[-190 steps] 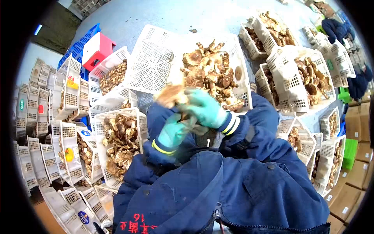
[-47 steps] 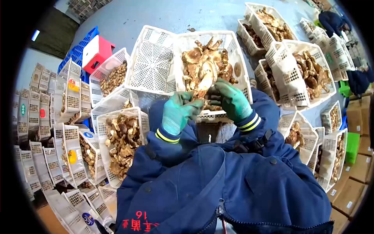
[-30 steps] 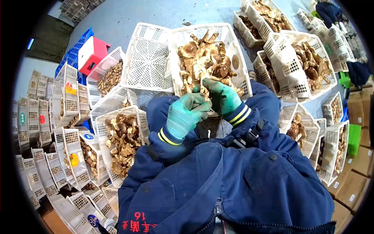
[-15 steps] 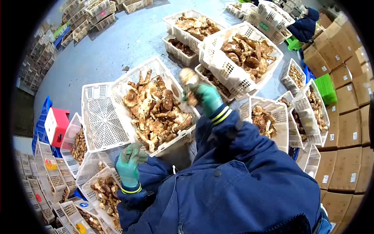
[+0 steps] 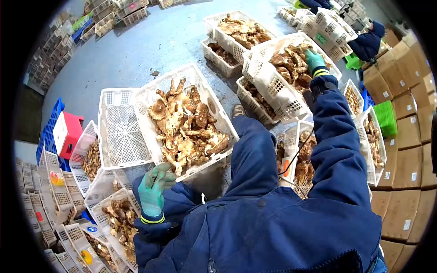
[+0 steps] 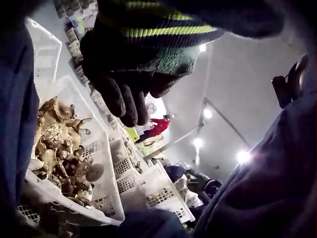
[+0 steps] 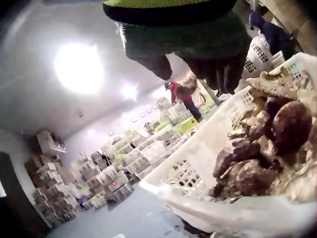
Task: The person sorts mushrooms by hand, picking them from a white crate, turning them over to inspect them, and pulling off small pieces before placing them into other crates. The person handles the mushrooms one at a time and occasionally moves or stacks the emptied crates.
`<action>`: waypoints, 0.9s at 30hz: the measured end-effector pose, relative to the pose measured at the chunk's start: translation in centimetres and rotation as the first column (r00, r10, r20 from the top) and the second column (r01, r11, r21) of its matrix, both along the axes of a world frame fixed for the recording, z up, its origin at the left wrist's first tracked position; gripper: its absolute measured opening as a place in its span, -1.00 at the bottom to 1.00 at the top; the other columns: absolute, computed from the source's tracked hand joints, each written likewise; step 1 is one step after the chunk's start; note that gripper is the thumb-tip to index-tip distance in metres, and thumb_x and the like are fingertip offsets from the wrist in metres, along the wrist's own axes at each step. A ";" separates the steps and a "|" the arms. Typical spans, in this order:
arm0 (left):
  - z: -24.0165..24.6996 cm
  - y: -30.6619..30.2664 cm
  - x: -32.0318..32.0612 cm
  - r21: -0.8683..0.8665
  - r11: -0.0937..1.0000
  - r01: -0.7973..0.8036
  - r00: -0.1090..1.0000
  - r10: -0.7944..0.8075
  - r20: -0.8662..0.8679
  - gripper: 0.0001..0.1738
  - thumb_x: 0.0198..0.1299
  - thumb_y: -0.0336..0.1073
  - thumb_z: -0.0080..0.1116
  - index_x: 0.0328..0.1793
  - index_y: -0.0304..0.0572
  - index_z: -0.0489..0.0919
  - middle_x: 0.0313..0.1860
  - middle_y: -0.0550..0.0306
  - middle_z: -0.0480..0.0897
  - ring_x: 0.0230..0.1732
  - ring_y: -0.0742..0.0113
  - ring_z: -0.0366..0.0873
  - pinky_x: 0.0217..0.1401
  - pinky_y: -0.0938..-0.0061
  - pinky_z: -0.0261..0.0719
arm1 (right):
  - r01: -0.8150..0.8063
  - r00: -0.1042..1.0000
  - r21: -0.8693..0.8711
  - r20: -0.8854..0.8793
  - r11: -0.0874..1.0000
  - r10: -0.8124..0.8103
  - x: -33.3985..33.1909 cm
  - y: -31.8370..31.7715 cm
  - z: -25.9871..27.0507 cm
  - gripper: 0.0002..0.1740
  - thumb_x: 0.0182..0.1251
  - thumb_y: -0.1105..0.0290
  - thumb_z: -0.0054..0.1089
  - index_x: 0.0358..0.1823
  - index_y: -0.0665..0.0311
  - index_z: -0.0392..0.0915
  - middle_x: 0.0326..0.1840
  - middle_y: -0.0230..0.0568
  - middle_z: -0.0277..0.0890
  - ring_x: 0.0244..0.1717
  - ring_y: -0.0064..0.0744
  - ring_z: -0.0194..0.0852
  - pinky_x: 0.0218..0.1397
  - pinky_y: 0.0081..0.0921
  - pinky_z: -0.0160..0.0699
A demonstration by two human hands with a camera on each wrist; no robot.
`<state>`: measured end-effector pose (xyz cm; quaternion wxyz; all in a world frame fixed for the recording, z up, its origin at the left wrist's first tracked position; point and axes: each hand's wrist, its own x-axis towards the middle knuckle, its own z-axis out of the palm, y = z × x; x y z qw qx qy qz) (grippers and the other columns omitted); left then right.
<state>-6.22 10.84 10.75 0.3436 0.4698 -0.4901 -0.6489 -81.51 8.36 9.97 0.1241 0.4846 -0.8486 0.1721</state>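
In the head view my right arm stretches far out, and the right hand is low over a white crate heaped with brown mushrooms. The right wrist view shows a blurred brown mushroom pinched between thumb and fingers, partly hidden by the dark glove. My left hand, in a green glove, hangs loosely curled with nothing in it. It is beside the near corner of another white crate, where large mushrooms lie piled.
Left of the near crate stands a white crate with its latticed bottom showing. A red and white stool is further left. Cardboard boxes are stacked at the right. Another person in dark clothes is at the far right.
Both hands were together on a mushroom at the near crate. The right hand has carried a mushroom rightward to the far crate; the left has drawn back. The view has turned right.
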 end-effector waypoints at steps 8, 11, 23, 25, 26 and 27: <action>-1.6 -0.8 -0.8 0.040 0.998 0.046 0.999 -0.045 -0.026 -0.73 0.31 -0.33 0.08 0.06 -0.34 0.53 -0.35 0.02 0.68 -0.41 0.35 0.63 -0.35 0.60 0.54 | 0.097 0.731 0.275 0.633 0.957 -0.256 3.5 3.0 -3.8 -0.38 0.22 0.09 -0.04 0.35 0.01 0.34 0.22 0.00 0.46 0.20 0.00 0.43 0.26 -0.27 0.37; -1.5 -1.1 -1.2 0.059 0.997 0.042 0.998 -0.040 -0.037 -0.75 0.31 -0.37 0.07 0.05 -0.34 0.53 -0.34 0.03 0.67 -0.40 0.35 0.63 -0.36 0.60 0.52 | 0.202 0.835 0.257 0.458 0.945 -0.304 0.6 0.3 -7.7 -0.36 0.23 0.10 0.10 0.35 0.10 0.31 -0.10 -0.10 0.54 -0.12 -0.24 0.49 -0.05 -0.35 0.45; -1.8 -1.5 -2.4 0.089 0.996 0.020 1.000 -0.019 -0.012 -0.74 0.31 -0.33 0.10 0.04 -0.34 0.54 -0.35 0.04 0.67 -0.42 0.34 0.63 -0.36 0.61 0.55 | 0.480 0.707 -0.160 0.653 0.863 -0.272 4.4 3.4 -0.6 -0.62 0.29 0.07 0.03 -0.05 0.11 0.63 -0.40 -0.20 0.61 -0.45 -0.32 0.60 -0.33 -0.47 0.54; -1.9 -1.7 -2.2 0.101 0.994 0.038 0.999 -0.038 -0.001 -0.73 0.32 -0.32 0.10 0.05 -0.34 0.54 -0.35 0.04 0.67 -0.41 0.34 0.63 -0.36 0.61 0.55 | 0.454 0.603 -0.202 0.786 0.868 -0.133 4.8 4.5 0.7 -0.63 0.24 0.02 0.15 -0.02 0.00 0.67 -0.34 -0.25 0.67 -0.36 -0.37 0.62 -0.21 -0.46 0.53; -2.0 -1.8 -2.0 0.107 0.993 0.044 0.999 -0.044 0.004 -0.72 0.32 -0.32 0.09 0.06 -0.34 0.54 -0.35 0.04 0.67 -0.40 0.34 0.63 -0.36 0.61 0.55 | 0.446 0.678 -0.178 0.708 0.877 -0.201 6.1 4.9 1.7 -0.59 0.22 -0.03 0.19 0.03 -0.08 0.65 -0.18 -0.27 0.69 -0.17 -0.36 0.64 -0.04 -0.46 0.51; -2.1 -1.7 -1.8 0.083 0.994 0.064 0.998 -0.064 -0.004 -0.72 0.34 -0.32 0.06 0.08 -0.35 0.53 -0.34 0.04 0.68 -0.39 0.36 0.63 -0.36 0.61 0.55 | 0.428 0.772 -0.197 0.588 0.882 -0.243 8.4 4.8 2.7 -0.59 0.22 -0.05 0.19 0.02 -0.09 0.65 -0.14 -0.24 0.68 -0.11 -0.32 0.63 0.01 -0.45 0.50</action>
